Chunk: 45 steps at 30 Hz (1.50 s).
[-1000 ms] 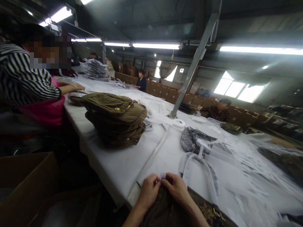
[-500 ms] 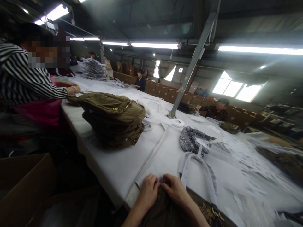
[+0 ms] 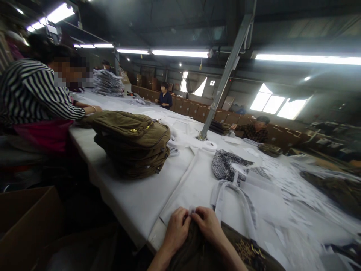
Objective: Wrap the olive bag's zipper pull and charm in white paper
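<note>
My left hand [image 3: 177,227] and my right hand [image 3: 208,223] meet over the top of a dark olive bag [image 3: 196,250] at the table's near edge. Both are closed in a pinch, fingertips almost touching, on a small whitish piece [image 3: 192,209]; whether it is paper or thin plastic I cannot tell. Gold patterning and yellow metal parts show on the bag to the right of my right forearm. A strap wrapped in white material [image 3: 238,192] arches over the table just beyond my right hand. The lower part of the bag is out of frame.
A stack of olive backpacks [image 3: 132,141] stands ahead to the left on the white-covered table [image 3: 135,203]. Crumpled patterned paper [image 3: 225,165] lies right of centre, near a metal post [image 3: 216,103]. A cardboard box [image 3: 31,226] is at lower left. A co-worker in stripes [image 3: 42,90] leans in.
My hands have stayed at the same spot, with the fingertips slightly closer together over the whitish piece. The co-worker in stripes leans further over the table. The view has shifted a little.
</note>
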Motion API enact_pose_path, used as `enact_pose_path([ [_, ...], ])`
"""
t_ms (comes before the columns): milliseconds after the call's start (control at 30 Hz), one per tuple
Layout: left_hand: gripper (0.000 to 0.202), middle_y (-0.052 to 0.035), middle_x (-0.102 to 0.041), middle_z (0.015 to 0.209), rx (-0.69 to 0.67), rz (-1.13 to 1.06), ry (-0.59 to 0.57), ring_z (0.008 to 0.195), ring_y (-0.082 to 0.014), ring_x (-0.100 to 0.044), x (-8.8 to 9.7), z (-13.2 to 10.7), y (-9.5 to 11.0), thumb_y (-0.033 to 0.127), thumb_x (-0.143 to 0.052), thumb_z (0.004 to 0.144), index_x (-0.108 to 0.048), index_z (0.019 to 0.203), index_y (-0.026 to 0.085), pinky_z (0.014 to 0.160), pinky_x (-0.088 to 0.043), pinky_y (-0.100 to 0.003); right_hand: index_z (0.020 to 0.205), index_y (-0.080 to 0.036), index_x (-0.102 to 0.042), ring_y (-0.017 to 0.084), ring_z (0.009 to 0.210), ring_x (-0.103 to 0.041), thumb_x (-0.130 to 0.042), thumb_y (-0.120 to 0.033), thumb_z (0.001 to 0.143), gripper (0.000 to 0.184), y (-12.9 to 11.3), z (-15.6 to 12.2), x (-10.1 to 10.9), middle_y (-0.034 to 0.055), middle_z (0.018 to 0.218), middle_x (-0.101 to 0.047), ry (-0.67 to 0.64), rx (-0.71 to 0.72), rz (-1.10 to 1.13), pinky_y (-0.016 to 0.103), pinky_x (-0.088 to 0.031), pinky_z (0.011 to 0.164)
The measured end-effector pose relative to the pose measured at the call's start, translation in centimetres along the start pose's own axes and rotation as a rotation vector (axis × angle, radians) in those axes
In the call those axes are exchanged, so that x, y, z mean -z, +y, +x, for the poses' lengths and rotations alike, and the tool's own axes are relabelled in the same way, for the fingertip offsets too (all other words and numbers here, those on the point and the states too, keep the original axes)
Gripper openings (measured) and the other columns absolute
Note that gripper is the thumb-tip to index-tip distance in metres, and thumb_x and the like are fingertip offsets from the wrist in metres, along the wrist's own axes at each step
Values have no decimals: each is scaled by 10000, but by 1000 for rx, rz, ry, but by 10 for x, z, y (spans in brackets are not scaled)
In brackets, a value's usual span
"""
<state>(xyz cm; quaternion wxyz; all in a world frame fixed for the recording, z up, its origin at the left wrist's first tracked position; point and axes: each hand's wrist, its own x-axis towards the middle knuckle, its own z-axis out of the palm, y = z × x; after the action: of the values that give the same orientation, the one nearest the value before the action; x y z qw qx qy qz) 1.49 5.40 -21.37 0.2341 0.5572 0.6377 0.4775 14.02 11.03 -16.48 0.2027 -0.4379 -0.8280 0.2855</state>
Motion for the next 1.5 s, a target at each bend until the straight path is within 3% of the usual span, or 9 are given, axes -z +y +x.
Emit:
enact_pose_path([
  [167, 108, -52, -575, 814, 64, 3, -14, 829, -192, -532, 4, -2, 10, 234, -434, 792, -527, 763, 188, 784, -405, -300, 631, -189, -461, 130, 544, -469, -429, -273, 821, 210, 3, -3, -12, -17, 565, -530, 102, 59, -80, 245, -288, 542],
  [300, 305, -65, -607, 1023, 132, -132, -50, 1001, -206, -529, 5, -8, 22, 287, -566, 722, -554, 1012, 193, 900, -383, -295, 597, -208, -421, 136, 524, -449, -424, -360, 824, 273, 2, 0, -3, -29, 525, -477, 254, -30, 50, 245, -319, 517],
  [400, 292, -28, -640, 1010, 130, -222, -64, 976, -182, -558, 4, -9, 28, 229, -565, 712, -585, 1003, 219, 884, -392, -265, 599, -206, -433, 131, 518, -431, -434, -422, 815, 307, 4, 2, 6, -37, 526, -448, 316, -86, 185, 242, -341, 508],
  [633, 242, -7, -656, 918, 31, -251, -143, 888, -169, -577, 10, 1, 35, 191, -539, 720, -601, 952, 223, 788, -406, -243, 598, -193, -449, 113, 456, -394, -475, -491, 779, 350, 8, 2, 10, -53, 473, -410, 285, -182, 458, 231, -332, 448],
  [767, 171, -17, -647, 811, 57, -98, -123, 794, -175, -573, 10, 6, 41, 343, -501, 788, -607, 822, 214, 714, -394, -253, 629, -178, -487, 121, 514, -408, -481, -477, 783, 336, 3, 4, 14, -40, 535, -436, 311, -130, 423, 233, -350, 495],
  [1200, 213, 10, -575, 651, 72, -144, -25, 654, -139, -523, -7, 7, 36, 316, -436, 822, -554, 691, 197, 637, -372, -238, 731, -180, -573, 200, 700, -575, -498, -380, 800, 224, -3, -4, 21, 22, 664, -617, 238, -37, 242, 248, -425, 632],
  [1300, 171, 6, -582, 717, 110, -252, -65, 680, -133, -523, -4, 10, 31, 332, -488, 793, -576, 805, 186, 650, -391, -230, 724, -178, -563, 192, 683, -565, -485, -366, 808, 220, -1, -5, 22, 19, 661, -604, 239, -44, 248, 249, -419, 636],
  [1400, 425, -30, -593, 923, 207, -384, -82, 672, -114, -498, 0, 18, 23, 373, -567, 737, -528, 1102, 160, 655, -415, -229, 721, -175, -554, 184, 673, -552, -464, -368, 822, 236, 2, -3, 19, 16, 659, -590, 226, -28, 278, 246, -411, 631],
  [1500, 369, -32, -620, 853, 168, -465, -128, 668, -122, -501, 2, 26, 15, 395, -592, 719, -626, 974, 131, 648, -412, -236, 701, -176, -545, 179, 678, -540, -466, -375, 824, 247, 6, -2, 14, 13, 665, -581, 221, -2, 286, 241, -403, 628],
])
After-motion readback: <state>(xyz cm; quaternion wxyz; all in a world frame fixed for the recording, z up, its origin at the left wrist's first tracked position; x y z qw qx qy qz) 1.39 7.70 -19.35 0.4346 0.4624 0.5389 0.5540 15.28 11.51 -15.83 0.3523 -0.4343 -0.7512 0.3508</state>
